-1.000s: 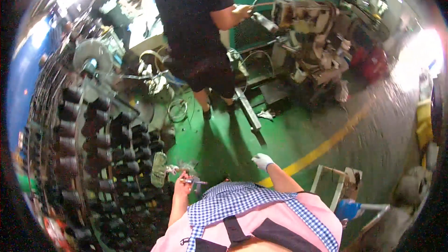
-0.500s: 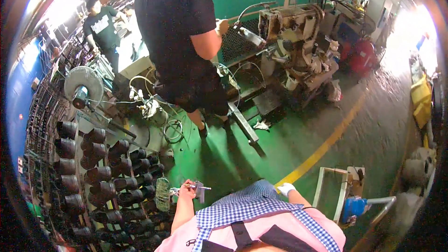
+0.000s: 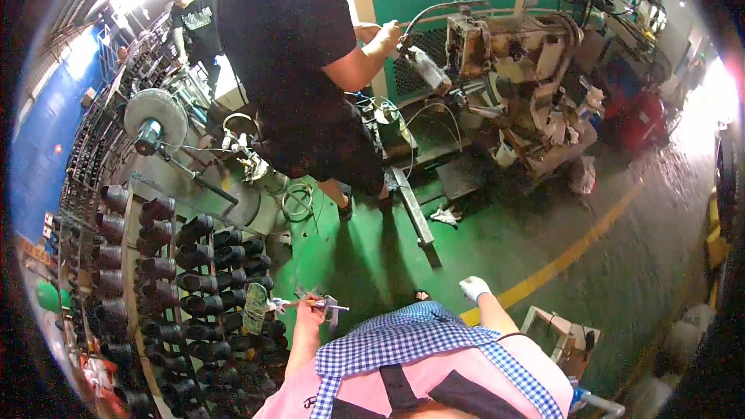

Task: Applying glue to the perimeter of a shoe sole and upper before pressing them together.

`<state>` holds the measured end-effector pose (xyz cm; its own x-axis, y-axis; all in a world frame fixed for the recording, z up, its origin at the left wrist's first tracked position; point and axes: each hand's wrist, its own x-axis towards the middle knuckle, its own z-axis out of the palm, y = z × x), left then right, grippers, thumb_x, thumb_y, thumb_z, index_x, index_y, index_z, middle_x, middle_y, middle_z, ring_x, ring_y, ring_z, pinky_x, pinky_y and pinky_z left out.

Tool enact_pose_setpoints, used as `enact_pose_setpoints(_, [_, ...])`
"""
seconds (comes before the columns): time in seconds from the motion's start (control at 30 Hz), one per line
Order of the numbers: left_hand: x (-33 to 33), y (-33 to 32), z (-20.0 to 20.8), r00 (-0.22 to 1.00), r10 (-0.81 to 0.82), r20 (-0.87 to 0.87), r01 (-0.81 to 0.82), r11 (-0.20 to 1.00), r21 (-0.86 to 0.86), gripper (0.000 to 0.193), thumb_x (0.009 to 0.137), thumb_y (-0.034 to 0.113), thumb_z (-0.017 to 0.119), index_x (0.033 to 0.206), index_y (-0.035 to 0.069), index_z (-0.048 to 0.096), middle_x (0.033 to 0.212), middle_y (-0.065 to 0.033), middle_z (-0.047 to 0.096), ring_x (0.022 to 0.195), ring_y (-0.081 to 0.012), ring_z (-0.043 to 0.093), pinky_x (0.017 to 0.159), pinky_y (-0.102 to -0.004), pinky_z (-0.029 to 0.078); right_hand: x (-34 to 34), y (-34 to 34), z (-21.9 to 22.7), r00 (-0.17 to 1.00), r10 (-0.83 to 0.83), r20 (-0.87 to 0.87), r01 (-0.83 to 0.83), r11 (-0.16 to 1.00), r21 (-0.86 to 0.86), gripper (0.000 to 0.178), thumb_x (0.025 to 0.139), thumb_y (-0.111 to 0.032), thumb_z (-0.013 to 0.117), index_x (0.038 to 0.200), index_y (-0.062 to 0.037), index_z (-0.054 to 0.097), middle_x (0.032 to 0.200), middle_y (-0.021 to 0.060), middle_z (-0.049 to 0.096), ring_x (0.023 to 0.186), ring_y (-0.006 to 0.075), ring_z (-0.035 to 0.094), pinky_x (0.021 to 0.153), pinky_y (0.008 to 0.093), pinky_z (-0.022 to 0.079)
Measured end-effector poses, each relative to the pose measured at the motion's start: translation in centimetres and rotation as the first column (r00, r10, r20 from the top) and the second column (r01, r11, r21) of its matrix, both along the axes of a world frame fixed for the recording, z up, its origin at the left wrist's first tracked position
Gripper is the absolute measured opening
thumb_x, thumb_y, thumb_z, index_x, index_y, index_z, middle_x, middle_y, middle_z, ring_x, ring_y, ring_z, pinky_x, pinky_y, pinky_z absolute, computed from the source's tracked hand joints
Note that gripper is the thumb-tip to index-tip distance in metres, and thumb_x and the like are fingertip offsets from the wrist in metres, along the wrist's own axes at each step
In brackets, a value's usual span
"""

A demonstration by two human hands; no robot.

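My left hand (image 3: 312,309) is closed around a metal fixture (image 3: 334,309), a grey block with a thin rod sticking out to the right. Left of that hand, a pale metal fitting (image 3: 277,305) and an oval, greenish mesh piece (image 3: 254,308) appear in line with the grip; whether they join the fixture I cannot make out. My right hand (image 3: 474,289), in a white glove, hangs out to the right with its fingers curled in, nothing visible in it. Between the hands lies my blue checked apron (image 3: 403,341).
Racks of black shoes (image 3: 198,279) stand close on the left, beside a fan (image 3: 155,122). A co-worker in black (image 3: 287,62) stands ahead at a machine (image 3: 512,54). A metal beam (image 3: 411,206) juts over the green floor. A wooden frame (image 3: 559,334) stands at right.
The view has shifted, with the machine now farther right. My right hand has swung forward, away from the apron. My left hand keeps its hold on the fixture. The co-worker's forearm has risen.
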<state>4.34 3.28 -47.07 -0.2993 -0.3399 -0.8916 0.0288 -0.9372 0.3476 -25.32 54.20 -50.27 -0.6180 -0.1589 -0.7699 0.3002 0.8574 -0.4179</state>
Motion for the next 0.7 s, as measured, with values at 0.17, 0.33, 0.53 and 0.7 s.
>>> enact_pose_setpoints(0.17, [-0.6, 3.0, 0.2, 0.986, 0.151, -0.076, -0.156, 0.986, -0.059, 0.031, 0.097, 0.031, 0.061, 0.071, 0.015, 0.058, 0.069, -0.0045, 0.063, 0.069, -0.0255, 0.064, 0.065, -0.0451, 0.057, -4.8, -0.2, -1.9, 0.998, 0.066, -0.004, -0.065, 0.997, 0.038, 0.051, 0.088, -0.047, 0.062, 0.119, -0.0068, 0.073, 0.120, 0.0201, 0.071, 0.113, 0.0332, 0.068, 0.099, 0.0405, 0.052])
enact_pose_setpoints(0.33, [1.5, 3.9, -1.3, 0.963, 0.268, -0.007, -0.268, 0.961, -0.061, 0.029, 0.097, 0.028, 0.059, 0.073, 0.013, 0.053, 0.066, -0.0058, 0.055, 0.065, -0.0278, 0.056, 0.064, -0.0484, 0.053, -4.4, -1.4, -5.9, 0.965, 0.264, 0.005, -0.264, 0.962, 0.066, 0.054, 0.089, -0.048, 0.060, 0.121, -0.0062, 0.071, 0.127, 0.0186, 0.068, 0.116, 0.0351, 0.066, 0.102, 0.0415, 0.050])
enact_pose_setpoints(0.53, [4.3, 3.5, -3.5, 0.938, 0.345, -0.034, -0.343, 0.937, 0.059, 0.033, 0.101, 0.031, 0.059, 0.075, 0.012, 0.055, 0.070, -0.0101, 0.060, 0.069, -0.0318, 0.064, 0.066, -0.0512, 0.055, -4.5, -6.2, -2.1, 0.779, 0.626, -0.015, -0.622, 0.777, 0.099, 0.045, 0.089, -0.041, 0.069, 0.120, -0.0084, 0.073, 0.114, 0.0170, 0.074, 0.097, 0.0310, 0.073, 0.085, 0.0409, 0.057])
enact_pose_setpoints(0.7, [5.4, 3.2, -3.6, 0.886, 0.412, -0.214, -0.384, 0.909, 0.160, 0.033, 0.102, 0.034, 0.059, 0.078, 0.011, 0.057, 0.068, -0.0086, 0.060, 0.071, -0.0317, 0.064, 0.066, -0.0503, 0.055, -6.0, -11.0, 1.9, 0.810, 0.585, -0.035, -0.586, 0.810, -0.019, 0.047, 0.088, -0.041, 0.070, 0.120, -0.0072, 0.071, 0.103, 0.0172, 0.075, 0.089, 0.0300, 0.073, 0.078, 0.0391, 0.057])
